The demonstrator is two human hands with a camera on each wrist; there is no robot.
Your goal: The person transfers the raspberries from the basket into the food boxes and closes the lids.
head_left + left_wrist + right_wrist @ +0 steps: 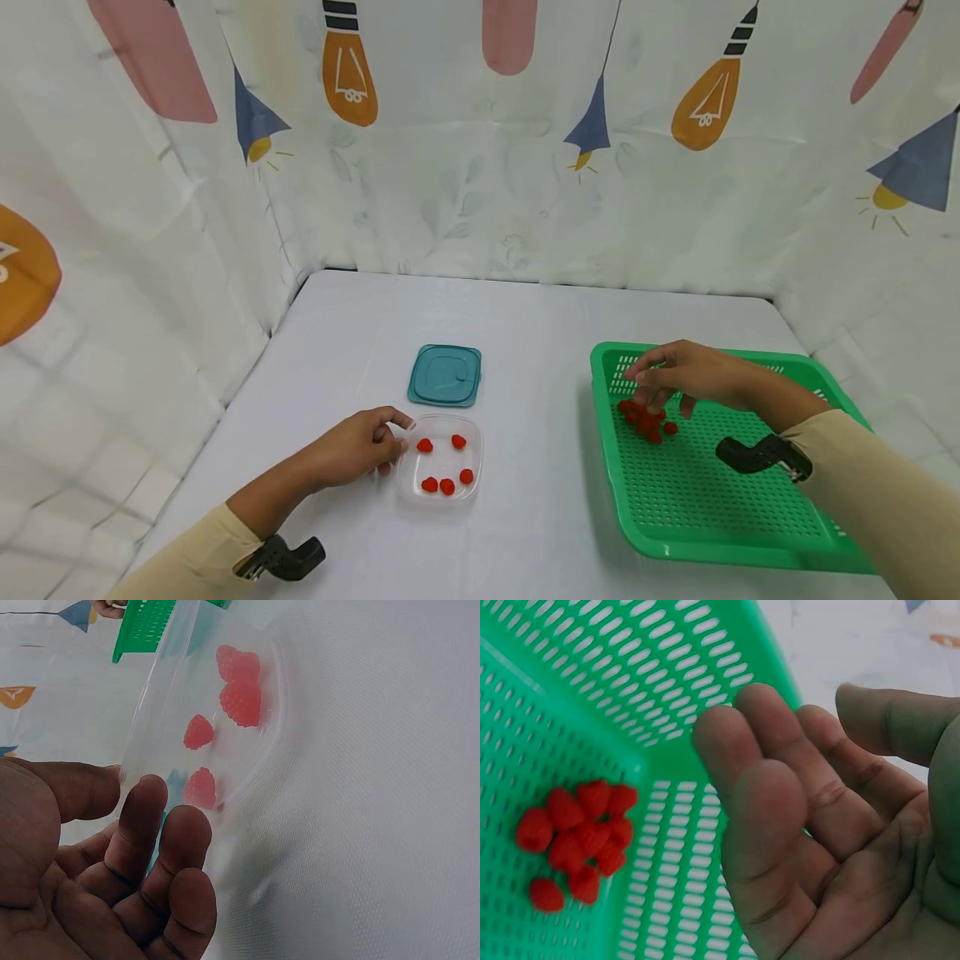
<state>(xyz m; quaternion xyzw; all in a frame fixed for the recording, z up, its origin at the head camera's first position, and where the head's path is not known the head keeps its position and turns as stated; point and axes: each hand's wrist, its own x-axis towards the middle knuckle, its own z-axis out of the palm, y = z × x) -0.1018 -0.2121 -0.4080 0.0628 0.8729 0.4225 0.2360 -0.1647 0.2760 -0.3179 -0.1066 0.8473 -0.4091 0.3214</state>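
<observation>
A clear plastic container [442, 502] stands on the white table with several red raspberries [241, 703] spread over its bottom. At its left side my left hand [367, 446] pinches the rim between thumb and fingers. My right hand [693, 375] hovers inside the green basket [742, 550], above a cluster of raspberries [647, 423] in the basket's left part. Its fingers are loosely bent, and nothing shows between them in the right wrist view. More raspberries [577, 832] lie bunched there below the fingertips, apart from the hand.
Just behind the container lies a teal square lid [446, 375]. The basket takes up the right side of the table [532, 467], which has a white cover. Printed curtains [480, 192] hang close behind the table and along both sides.
</observation>
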